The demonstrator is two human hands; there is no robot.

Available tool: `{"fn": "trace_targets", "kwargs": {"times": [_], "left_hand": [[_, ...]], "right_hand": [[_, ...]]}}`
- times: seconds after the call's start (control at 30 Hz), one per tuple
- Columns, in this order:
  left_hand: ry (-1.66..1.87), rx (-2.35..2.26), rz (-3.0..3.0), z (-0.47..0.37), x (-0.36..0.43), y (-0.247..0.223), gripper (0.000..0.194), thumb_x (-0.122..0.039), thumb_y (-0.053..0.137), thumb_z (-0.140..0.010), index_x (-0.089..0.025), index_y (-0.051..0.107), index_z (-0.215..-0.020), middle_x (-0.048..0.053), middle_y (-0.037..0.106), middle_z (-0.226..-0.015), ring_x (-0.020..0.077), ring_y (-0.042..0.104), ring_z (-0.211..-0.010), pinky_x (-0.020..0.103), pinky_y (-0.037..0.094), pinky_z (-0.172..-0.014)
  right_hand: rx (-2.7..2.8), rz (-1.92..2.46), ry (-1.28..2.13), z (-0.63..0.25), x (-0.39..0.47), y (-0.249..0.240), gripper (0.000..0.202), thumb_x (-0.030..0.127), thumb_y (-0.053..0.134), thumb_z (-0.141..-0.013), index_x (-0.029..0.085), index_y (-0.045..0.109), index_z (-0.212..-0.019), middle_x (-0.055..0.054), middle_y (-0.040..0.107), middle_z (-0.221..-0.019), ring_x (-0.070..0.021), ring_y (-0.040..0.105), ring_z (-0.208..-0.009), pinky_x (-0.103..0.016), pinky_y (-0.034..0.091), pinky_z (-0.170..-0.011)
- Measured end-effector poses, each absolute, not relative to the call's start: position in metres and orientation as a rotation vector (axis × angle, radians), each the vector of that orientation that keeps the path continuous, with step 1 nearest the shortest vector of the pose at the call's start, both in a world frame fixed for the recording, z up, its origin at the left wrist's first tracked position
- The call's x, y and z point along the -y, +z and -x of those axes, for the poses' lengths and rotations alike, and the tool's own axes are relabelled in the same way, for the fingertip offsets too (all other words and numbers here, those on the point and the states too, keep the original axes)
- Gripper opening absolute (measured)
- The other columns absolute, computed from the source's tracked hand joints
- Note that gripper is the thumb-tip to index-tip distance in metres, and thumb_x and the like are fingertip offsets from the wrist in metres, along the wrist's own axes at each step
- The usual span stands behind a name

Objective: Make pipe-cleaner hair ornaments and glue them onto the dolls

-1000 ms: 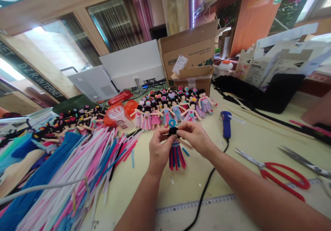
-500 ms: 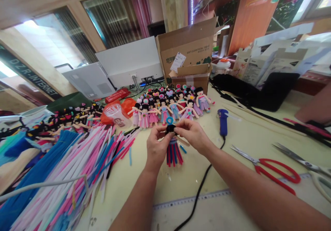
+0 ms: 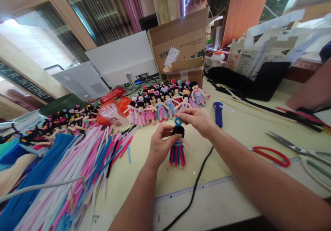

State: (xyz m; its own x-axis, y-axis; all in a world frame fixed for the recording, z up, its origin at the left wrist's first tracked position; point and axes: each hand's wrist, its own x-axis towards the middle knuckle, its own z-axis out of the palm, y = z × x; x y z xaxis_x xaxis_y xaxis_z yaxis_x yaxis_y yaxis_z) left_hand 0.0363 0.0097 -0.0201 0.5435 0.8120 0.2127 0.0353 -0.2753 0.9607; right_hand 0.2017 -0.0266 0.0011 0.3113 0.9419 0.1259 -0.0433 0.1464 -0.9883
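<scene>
A pipe-cleaner doll with black hair and a skirt of blue and pink strands is upright over the table. My left hand pinches it at the head and upper body. Above the hair stands a small blue loop, and the fingertips of my right hand are closed on it. Whether the loop is fastened to the head is hard to make out. Behind my hands stand several finished dolls in pink, blue and purple skirts.
Loose pipe cleaners cover the left side. A blue glue gun with a black cord, red-handled scissors and pale-handled scissors lie right. A cardboard box stands behind. Another person's arm shows at far right.
My right hand has moved up from the doll's head to the blue loop. My left hand still holds the doll. The view has shifted slightly to the right.
</scene>
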Motion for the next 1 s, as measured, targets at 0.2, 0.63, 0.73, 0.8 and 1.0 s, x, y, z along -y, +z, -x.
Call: {"fn": "trace_targets", "kwargs": {"times": [0.2, 0.63, 0.73, 0.8, 1.0], "left_hand": [[0.87, -0.717, -1.697, -0.036, -0.01, -0.02, 0.029, -0.029, 0.075, -0.067, -0.017, 0.058, -0.088, 0.002, 0.065, -0.084, 0.0147, 0.064, -0.076, 0.026, 0.053, -0.066], [0.946, -0.71, -1.588, -0.037, -0.011, -0.023, 0.031, -0.031, 0.075, -0.067, -0.017, 0.057, -0.088, 0.002, 0.068, -0.082, 0.016, 0.067, -0.074, 0.029, 0.054, -0.068], [0.96, -0.709, -1.581, -0.037, -0.012, -0.025, 0.032, -0.03, 0.075, -0.067, -0.017, 0.057, -0.09, 0.003, 0.068, -0.084, 0.0158, 0.067, -0.075, 0.029, 0.054, -0.07], [0.965, -0.719, -1.587, -0.037, -0.012, -0.025, 0.032, -0.029, 0.075, -0.067, -0.017, 0.057, -0.09, 0.003, 0.068, -0.084, 0.0155, 0.066, -0.075, 0.028, 0.054, -0.07], [0.99, -0.732, -1.629, -0.037, -0.013, -0.019, 0.033, -0.028, 0.075, -0.066, -0.018, 0.057, -0.092, 0.003, 0.066, -0.088, 0.0147, 0.065, -0.075, 0.028, 0.053, -0.07]], "right_hand": [[1.029, 1.219, 0.985, -0.202, 0.027, -0.002, 0.025, 0.041, 0.069, -0.062, 0.017, 0.063, -0.058, 0.004, 0.05, -0.053, -0.0092, 0.04, -0.053, -0.026, 0.031, -0.053], [0.794, 1.027, 0.978, -0.182, 0.022, -0.013, 0.021, 0.037, 0.072, -0.059, 0.018, 0.063, -0.06, 0.004, 0.053, -0.056, -0.0098, 0.044, -0.056, -0.027, 0.034, -0.059], [0.776, 1.007, 0.977, -0.18, 0.021, -0.014, 0.022, 0.038, 0.073, -0.06, 0.018, 0.063, -0.061, 0.004, 0.055, -0.057, -0.0097, 0.045, -0.056, -0.027, 0.034, -0.059], [0.77, 1.006, 0.981, -0.18, 0.021, -0.014, 0.024, 0.039, 0.073, -0.059, 0.018, 0.063, -0.061, 0.004, 0.055, -0.057, -0.0095, 0.045, -0.056, -0.027, 0.035, -0.059], [0.779, 1.025, 1.089, -0.182, 0.022, -0.013, 0.03, 0.048, 0.068, -0.068, 0.019, 0.064, -0.071, 0.002, 0.058, -0.065, -0.0102, 0.047, -0.06, -0.026, 0.037, -0.061]]}}
